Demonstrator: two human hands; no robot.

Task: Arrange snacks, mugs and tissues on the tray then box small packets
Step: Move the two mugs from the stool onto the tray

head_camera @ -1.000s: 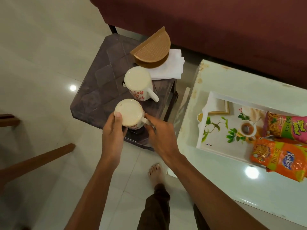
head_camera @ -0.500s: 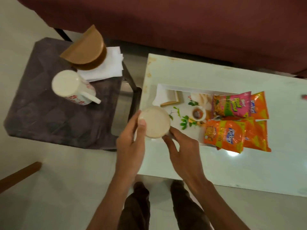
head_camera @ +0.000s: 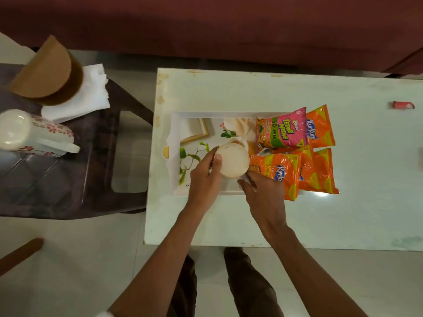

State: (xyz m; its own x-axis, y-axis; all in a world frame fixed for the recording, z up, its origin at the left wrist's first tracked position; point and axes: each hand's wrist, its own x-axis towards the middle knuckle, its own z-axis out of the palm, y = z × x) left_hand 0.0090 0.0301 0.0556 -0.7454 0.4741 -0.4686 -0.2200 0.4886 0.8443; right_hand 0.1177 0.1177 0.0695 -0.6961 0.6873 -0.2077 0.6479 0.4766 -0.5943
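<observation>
We hold the cream ceramic mug (head_camera: 232,160) in both hands above the middle of the white rectangular tray with a green leaf print (head_camera: 175,124), which lies on the pale glossy surface (head_camera: 229,92). The left hand (head_camera: 203,179) wraps its fingers round the mug's wall, with the thumb laid against the rim. The right hand (head_camera: 263,193) closes its fingers on the white handle at the near side, though the grip itself is partly hidden. We cannot tell whether the mug's underside touches the tray. The mug is just left of the orange snack packets (head_camera: 283,175), and the pink snack packet (head_camera: 281,131) lies beyond them at the tray's right end. We judge the mug to be rigid, fairly heavy, smooth-glazed and liable to chip. The handle plus a supporting hand on the wall is the secure hold. The mug should be set down flat and clear of the packets, which look soft, light and crinkly and could tip it. A second cream mug with red flower print (head_camera: 34,133), a stack of white tissues (head_camera: 91,92) and a brown semicircular holder (head_camera: 45,69) stand on the dark plastic stool (head_camera: 57,179) to the left. The tissues look limp and loose, so we judge they need a flat pinch across the whole stack.
</observation>
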